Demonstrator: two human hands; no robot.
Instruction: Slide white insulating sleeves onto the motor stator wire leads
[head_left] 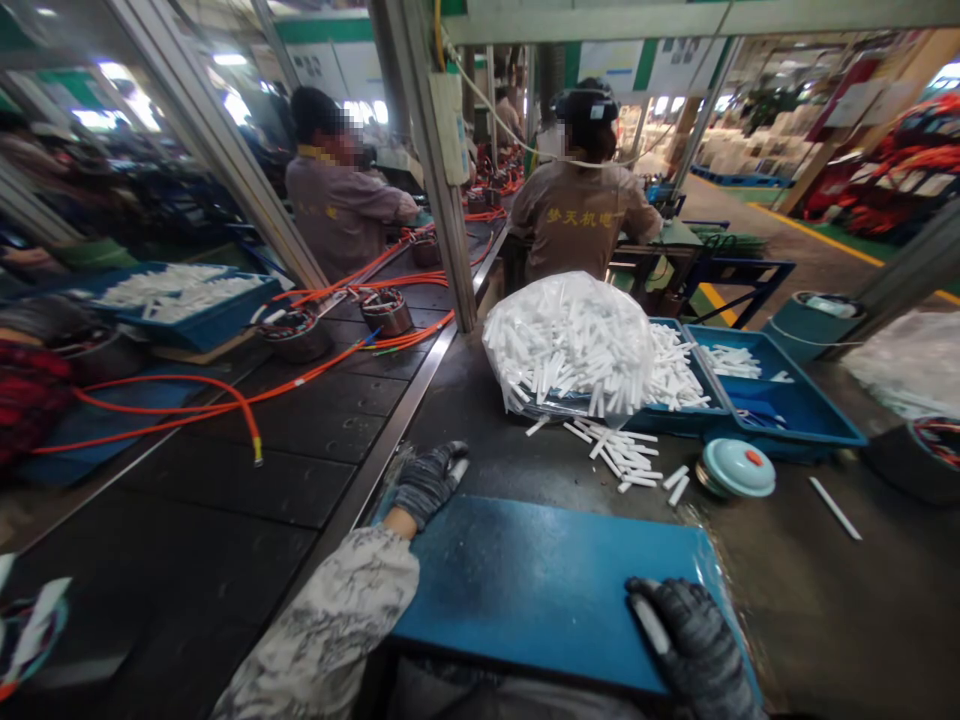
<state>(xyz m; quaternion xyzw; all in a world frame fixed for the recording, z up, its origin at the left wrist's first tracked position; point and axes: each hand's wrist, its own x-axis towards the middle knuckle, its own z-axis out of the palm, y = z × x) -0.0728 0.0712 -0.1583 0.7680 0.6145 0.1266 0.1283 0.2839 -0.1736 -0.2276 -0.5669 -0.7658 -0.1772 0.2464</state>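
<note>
My left hand (pixel 429 484), in a dark grey striped glove, rests at the upper left corner of a blue mat (pixel 555 580). Its fingers reach forward with the light thumb beside them, open, and nothing shows in it. Over the mat's right side lies my right hand (pixel 688 640), gloved alike, its fingers loosely bent and its pale thumb apart, open with no object visible. Beyond the mat, loose white tubes (pixel 619 455) are scattered before a clear plastic bag (pixel 570 345) full of similar tubes. A round light-blue lidded container (pixel 739 468) stands to their right.
Blue bins (pixel 795 405) with white tubes stand behind the container. To the left runs a dark conveyor (pixel 330 420) with wound stators (pixel 386 312) and orange cables (pixel 300 378). A metal post (pixel 435 190) rises beside it. Several people sit farther off; another person's gloved hand (pixel 45 318) is at far left.
</note>
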